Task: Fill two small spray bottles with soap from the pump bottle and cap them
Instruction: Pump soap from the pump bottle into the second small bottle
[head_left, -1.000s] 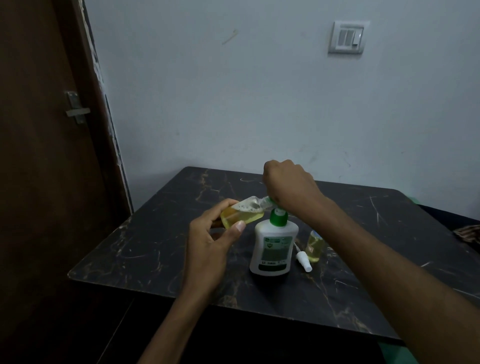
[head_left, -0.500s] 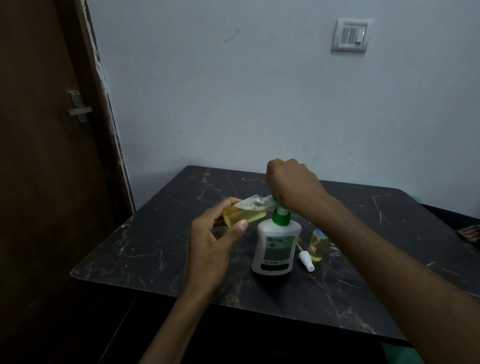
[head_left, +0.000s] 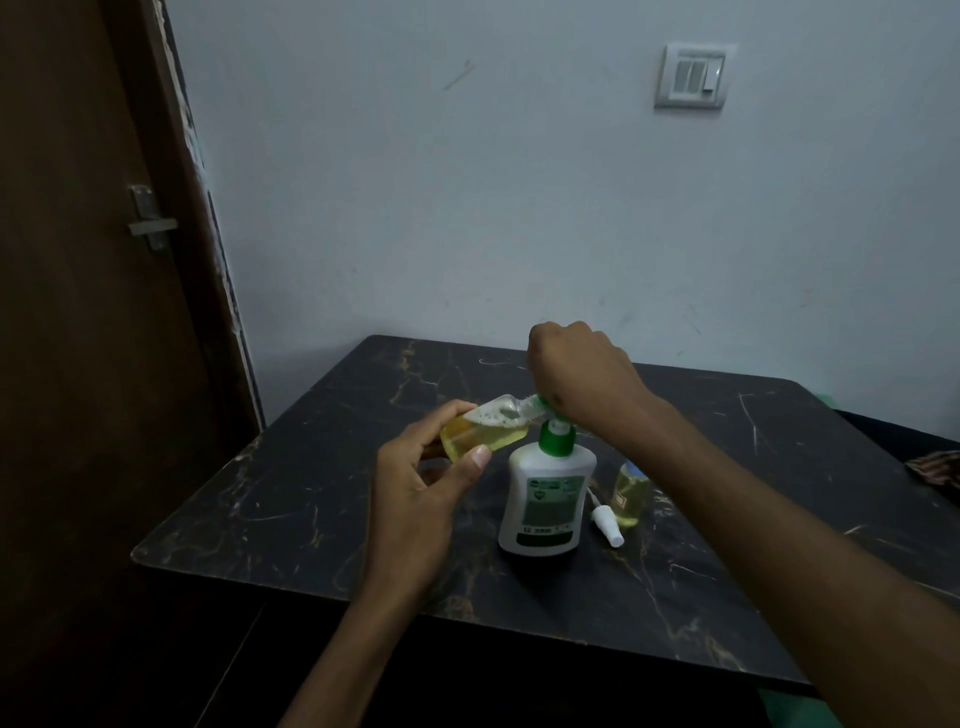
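Note:
A white pump bottle (head_left: 545, 499) with a green collar stands upright on the black marble table (head_left: 291, 499). My right hand (head_left: 582, 374) is curled over its green pump head, which is mostly hidden. My left hand (head_left: 421, 499) holds a small clear spray bottle (head_left: 483, 428) tilted on its side, its open neck at the pump nozzle; yellow soap fills its lower part. A second small bottle (head_left: 629, 493) with yellow soap stands right of the pump bottle. A white spray cap (head_left: 608, 525) lies on the table between them.
A brown door (head_left: 78, 312) with a metal handle (head_left: 150, 223) is at the left. The pale wall behind the table carries a switch plate (head_left: 693, 75). A patterned cloth (head_left: 935, 465) shows at the far right edge.
Both hands keep their hold at the pump nozzle. The pump head sits slightly higher above the green collar than before.

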